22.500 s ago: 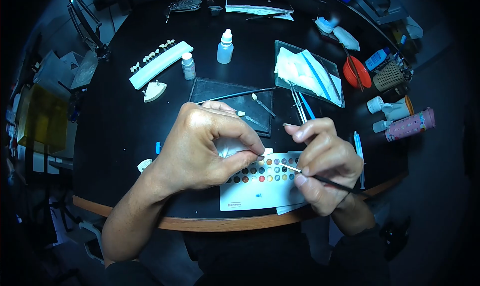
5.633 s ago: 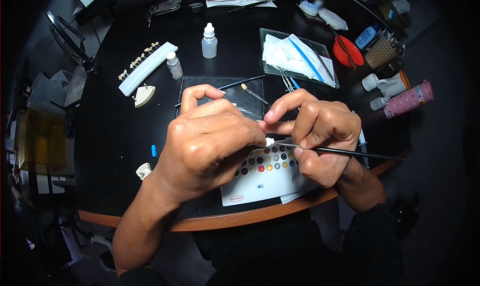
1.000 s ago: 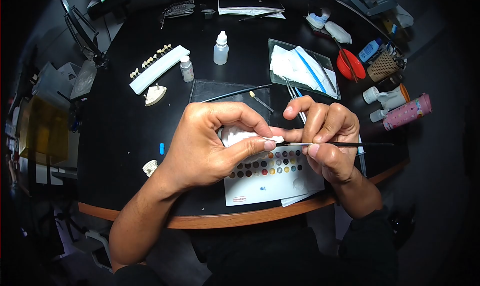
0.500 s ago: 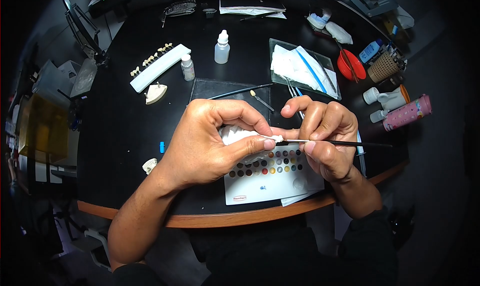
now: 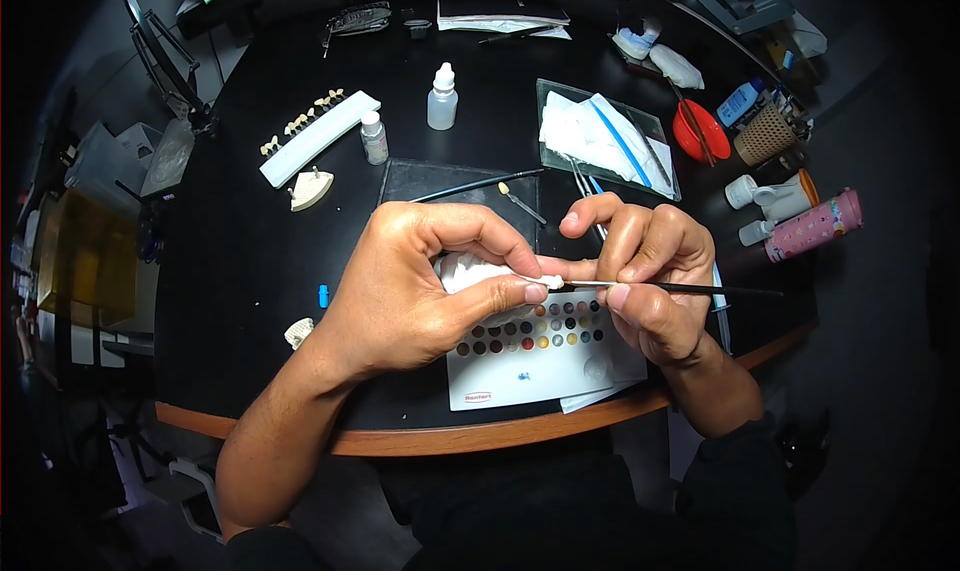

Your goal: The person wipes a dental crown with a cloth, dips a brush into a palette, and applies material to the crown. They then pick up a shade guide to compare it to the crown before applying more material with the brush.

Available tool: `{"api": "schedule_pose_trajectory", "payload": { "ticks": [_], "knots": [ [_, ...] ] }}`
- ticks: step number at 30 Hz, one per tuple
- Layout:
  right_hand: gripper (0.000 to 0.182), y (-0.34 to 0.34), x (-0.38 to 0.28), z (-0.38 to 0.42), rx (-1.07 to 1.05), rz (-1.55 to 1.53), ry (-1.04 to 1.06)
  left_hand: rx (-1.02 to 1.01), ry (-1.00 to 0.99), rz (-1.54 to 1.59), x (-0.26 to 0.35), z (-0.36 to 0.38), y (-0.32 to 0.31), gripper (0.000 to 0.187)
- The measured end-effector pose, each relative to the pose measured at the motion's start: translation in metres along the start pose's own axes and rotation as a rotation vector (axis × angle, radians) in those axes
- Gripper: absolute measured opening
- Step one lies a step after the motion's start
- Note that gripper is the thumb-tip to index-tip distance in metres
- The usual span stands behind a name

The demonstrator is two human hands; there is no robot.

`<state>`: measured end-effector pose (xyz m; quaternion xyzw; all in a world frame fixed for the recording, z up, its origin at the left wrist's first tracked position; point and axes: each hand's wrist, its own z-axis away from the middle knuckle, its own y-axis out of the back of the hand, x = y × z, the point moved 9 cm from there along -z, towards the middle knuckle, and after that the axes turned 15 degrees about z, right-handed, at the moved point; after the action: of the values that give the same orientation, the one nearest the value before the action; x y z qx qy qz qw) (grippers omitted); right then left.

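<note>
My left hand [image 5: 420, 281] is closed on a crumpled white tissue [image 5: 468, 271], its end pinched between thumb and index finger. In my right hand [image 5: 650, 271] is a thin black brush [image 5: 700, 289], held between the fingertips and pointing left. The brush's tip meets the tissue at my left fingertips; the tip itself is hard to make out. Beneath both hands lies a white palette card [image 5: 500, 379] with rows of coloured dots. Just beyond them, a second brush [image 5: 470, 185] and a small tooth-shaped piece on a stick [image 5: 520, 203] rest on a dark tile [image 5: 400, 176].
Farther back stand a dropper bottle [image 5: 442, 99] and a small vial [image 5: 374, 139]. A white shade holder [image 5: 320, 139] is at left. On the right are a glass plate with tissue [image 5: 600, 136], a red bowl [image 5: 700, 131] and a pink bottle [image 5: 815, 225].
Both hands keep nearly the same pose and hold the same things. The whole view has shifted very slightly.
</note>
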<state>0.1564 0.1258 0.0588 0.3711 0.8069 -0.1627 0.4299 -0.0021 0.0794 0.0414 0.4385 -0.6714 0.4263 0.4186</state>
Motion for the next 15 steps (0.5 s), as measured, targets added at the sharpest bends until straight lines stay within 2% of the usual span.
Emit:
{"api": "schedule_pose_trajectory", "payload": {
  "ticks": [15],
  "knots": [
    [0.014, -0.0002, -0.0001, 0.0013, 0.030, -0.023, -0.041, 0.011, -0.019, -0.025, 0.0050, -0.0001, -0.0005, 0.009]
  ]
}}
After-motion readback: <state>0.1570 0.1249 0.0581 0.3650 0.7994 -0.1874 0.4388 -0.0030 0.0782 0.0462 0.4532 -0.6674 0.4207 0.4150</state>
